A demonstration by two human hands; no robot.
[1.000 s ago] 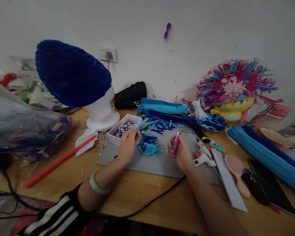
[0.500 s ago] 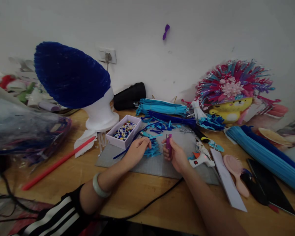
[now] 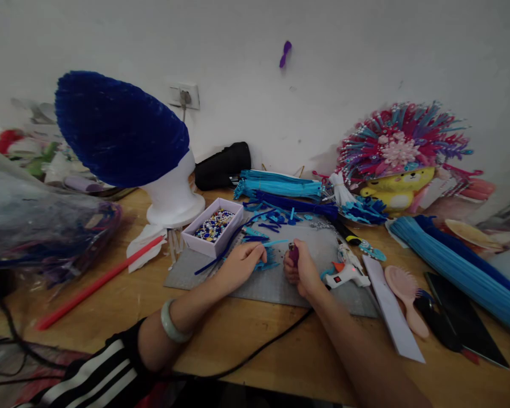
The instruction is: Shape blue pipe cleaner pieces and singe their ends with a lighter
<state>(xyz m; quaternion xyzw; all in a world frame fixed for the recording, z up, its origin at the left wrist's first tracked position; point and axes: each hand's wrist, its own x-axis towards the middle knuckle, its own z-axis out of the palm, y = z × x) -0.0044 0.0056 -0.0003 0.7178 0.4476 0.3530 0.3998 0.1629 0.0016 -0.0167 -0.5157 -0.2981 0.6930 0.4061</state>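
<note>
My left hand [image 3: 244, 262] pinches a short light-blue pipe cleaner [image 3: 277, 242], whose free end points right. Its tip comes close to the top of a purple lighter [image 3: 294, 254] in my right hand [image 3: 305, 271]. The right fingers are wrapped round the lighter and the thumb lies at its top; I cannot make out a flame. Just behind the left fingers, a heap of light-blue pieces [image 3: 270, 262] lies on a grey mat [image 3: 280, 292]. Left of them stands a lilac box [image 3: 196, 242] of mixed beads.
A white hot glue gun [image 3: 347, 276] lies right of my right hand, near a pink hairbrush [image 3: 408, 297]. At the left, a white mannequin head [image 3: 170, 198] carries a large blue headpiece [image 3: 119, 130]. A black cable [image 3: 263, 345] crosses the table's front.
My right hand has turned the lighter, so less of it shows. The light-blue pipe cleaner in my left hand now reaches farther right, level with the lighter's top.
</note>
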